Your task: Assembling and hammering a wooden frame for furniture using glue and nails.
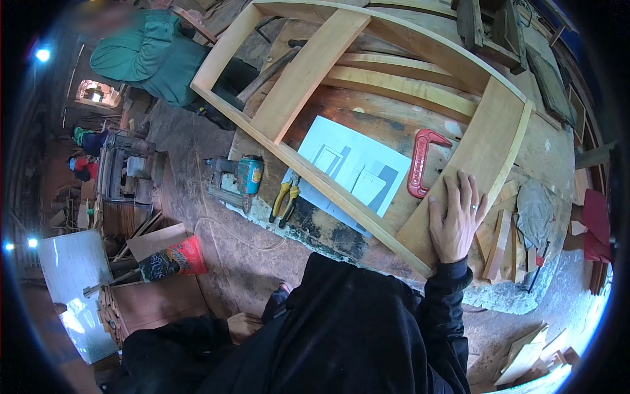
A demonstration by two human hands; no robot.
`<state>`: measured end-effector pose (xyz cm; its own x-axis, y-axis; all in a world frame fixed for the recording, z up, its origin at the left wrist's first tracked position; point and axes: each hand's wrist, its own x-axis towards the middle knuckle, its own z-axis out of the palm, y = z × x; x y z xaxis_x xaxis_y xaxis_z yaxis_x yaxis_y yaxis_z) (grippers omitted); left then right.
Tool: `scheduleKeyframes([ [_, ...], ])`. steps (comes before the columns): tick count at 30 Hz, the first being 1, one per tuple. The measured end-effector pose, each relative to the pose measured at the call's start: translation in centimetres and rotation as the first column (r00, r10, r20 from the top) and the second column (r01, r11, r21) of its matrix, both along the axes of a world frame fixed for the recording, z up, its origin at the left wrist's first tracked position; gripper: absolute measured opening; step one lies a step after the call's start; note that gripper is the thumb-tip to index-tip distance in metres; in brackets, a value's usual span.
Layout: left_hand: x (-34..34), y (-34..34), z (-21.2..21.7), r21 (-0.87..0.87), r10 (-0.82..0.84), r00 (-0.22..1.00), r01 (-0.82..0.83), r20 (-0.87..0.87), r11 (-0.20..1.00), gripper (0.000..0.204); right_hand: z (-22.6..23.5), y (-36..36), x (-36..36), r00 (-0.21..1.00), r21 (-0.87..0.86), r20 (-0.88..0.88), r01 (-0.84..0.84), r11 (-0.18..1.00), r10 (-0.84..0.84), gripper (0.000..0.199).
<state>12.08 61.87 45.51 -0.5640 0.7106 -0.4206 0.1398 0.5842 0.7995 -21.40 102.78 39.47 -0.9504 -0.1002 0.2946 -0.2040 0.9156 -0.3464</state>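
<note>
My right hand lies flat with spread fingers on the wide end board of a curved wooden frame, a ring on one finger. The frame has a straight near rail, a bowed far rail and a wide inner crosspiece. Left of that hand a red C-clamp rests on the bench inside the frame. Partly under the near rail is a printed drawing sheet. Low beside my body hangs my left hand, away from the bench; its fingers are mostly hidden.
Yellow-handled pliers and a teal nail gun lie at the bench's near left edge. Curved wood pieces lie beyond the drawing. Offcuts and a grey cloth are at right. A person in green is at far left.
</note>
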Motion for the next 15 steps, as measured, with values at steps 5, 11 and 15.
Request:
scheduleKeyframes([
  [5,-1.0,0.1,1.5,0.025,-0.058,0.995,0.056,0.079,0.998,0.049,0.2,0.1,0.0,1.0,0.015,0.007,0.011,1.0,-0.011,0.043],
  [11,0.3,-0.5,0.3,0.073,-0.054,0.998,0.051,0.033,0.996,0.045,0.3,0.1,0.2,1.0,0.007,0.012,0.006,1.0,-0.007,0.043],
  [15,0.4,-0.4,-0.4,0.131,-0.054,0.997,0.061,-0.059,0.99,0.042,0.1,0.1,0.3,1.0,-0.002,0.014,-0.005,1.0,0.005,0.045],
])
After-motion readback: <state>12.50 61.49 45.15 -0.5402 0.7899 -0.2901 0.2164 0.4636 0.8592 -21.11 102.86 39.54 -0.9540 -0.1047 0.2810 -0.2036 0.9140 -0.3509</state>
